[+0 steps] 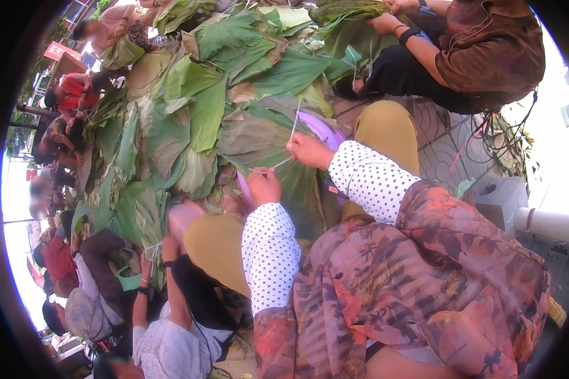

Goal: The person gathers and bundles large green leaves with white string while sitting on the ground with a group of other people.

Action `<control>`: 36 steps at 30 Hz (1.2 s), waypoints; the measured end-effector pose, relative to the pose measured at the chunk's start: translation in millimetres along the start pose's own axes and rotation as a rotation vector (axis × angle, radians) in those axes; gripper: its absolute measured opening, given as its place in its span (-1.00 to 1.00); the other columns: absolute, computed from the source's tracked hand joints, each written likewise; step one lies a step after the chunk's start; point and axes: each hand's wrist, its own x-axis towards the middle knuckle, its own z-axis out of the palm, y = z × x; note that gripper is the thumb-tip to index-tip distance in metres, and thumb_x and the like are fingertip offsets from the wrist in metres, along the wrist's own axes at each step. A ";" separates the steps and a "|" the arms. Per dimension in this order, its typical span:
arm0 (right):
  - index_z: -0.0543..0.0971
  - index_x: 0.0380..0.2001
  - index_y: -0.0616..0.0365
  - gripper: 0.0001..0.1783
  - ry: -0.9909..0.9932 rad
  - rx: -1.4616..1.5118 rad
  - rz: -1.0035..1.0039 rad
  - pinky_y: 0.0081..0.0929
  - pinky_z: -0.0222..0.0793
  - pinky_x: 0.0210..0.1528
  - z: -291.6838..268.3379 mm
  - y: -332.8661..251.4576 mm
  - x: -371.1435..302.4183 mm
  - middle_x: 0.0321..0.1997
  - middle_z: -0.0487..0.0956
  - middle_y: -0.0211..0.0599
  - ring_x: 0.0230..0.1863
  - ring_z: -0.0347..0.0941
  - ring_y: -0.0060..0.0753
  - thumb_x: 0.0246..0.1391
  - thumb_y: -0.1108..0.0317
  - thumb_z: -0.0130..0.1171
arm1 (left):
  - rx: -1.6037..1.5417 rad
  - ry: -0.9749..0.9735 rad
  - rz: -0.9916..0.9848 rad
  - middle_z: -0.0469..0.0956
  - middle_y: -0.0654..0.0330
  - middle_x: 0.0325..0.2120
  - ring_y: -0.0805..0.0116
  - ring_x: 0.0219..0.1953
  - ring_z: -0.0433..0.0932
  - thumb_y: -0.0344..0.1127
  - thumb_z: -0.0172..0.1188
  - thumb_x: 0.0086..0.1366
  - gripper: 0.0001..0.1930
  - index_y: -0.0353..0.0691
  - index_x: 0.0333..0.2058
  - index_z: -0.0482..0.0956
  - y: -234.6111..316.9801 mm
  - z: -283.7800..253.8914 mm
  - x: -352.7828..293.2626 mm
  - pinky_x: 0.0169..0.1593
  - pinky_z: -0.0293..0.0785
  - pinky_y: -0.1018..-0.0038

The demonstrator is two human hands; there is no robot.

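Note:
A thin white string (295,119) runs taut between my two hands, with a loose end rising past the right one. My left hand (263,187) pinches one part of it. Slightly farther off and to the right, my right hand (310,150) grips the string in closed fingers. Below them a big, dull green leaf (259,136) spreads across my lap, between my knees. Part of a purple basin (320,128) shows at the leaf's edge; the leaf covers the rest. Whether the string goes around the leaf is unclear.
A wide heap of large green and brownish leaves (189,107) fills the ground ahead. A person in a brown shirt (487,57) handles leaves at the far right; another in grey (177,341) sits close on my left. More people line the left. A white pipe (550,224) juts in at right.

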 end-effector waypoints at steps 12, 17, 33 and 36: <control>0.58 -0.23 0.27 -0.70 0.093 -0.236 -0.035 -0.06 0.45 -0.08 -3.6 8.6 -1.1 -0.25 0.63 0.15 -0.15 0.57 0.19 0.19 0.20 0.17 | -0.731 -0.202 -0.247 0.65 0.06 -0.31 0.32 -0.36 0.65 -0.31 0.17 0.41 -0.76 -0.29 -0.10 0.36 25.4 5.0 7.1 -0.35 0.55 0.46; 0.56 -0.31 0.29 -0.76 0.143 -0.250 -0.098 -0.22 0.47 -0.24 -4.4 7.4 -6.0 -0.44 0.64 -0.08 -0.36 0.61 -0.13 0.23 0.28 0.12 | -0.962 -0.244 -0.424 0.63 0.08 -0.35 0.33 -0.39 0.65 -0.31 0.11 0.44 -0.80 -0.28 -0.11 0.35 46.6 4.3 10.1 -0.35 0.56 0.49; 0.55 -0.25 0.30 -0.76 0.091 0.001 -0.090 -0.19 0.49 -0.15 -5.2 -4.1 -16.4 -0.29 0.66 0.07 -0.23 0.63 0.01 0.22 0.29 0.13 | -1.233 -0.329 -0.401 0.61 0.08 -0.26 0.35 -0.32 0.63 -0.35 0.16 0.41 -0.74 -0.46 -0.06 0.51 47.6 19.8 22.1 -0.23 0.60 0.46; 0.55 -0.23 0.30 -0.77 0.089 0.008 -0.095 -0.28 0.49 -0.16 4.2 -12.3 -18.4 -0.29 0.66 -0.01 -0.26 0.62 -0.17 0.24 0.30 0.13 | -1.131 -0.318 -0.336 0.60 0.06 -0.21 0.36 -0.31 0.62 -0.39 0.12 0.42 -0.74 -0.46 -0.02 0.52 32.1 14.4 19.2 -0.20 0.61 0.45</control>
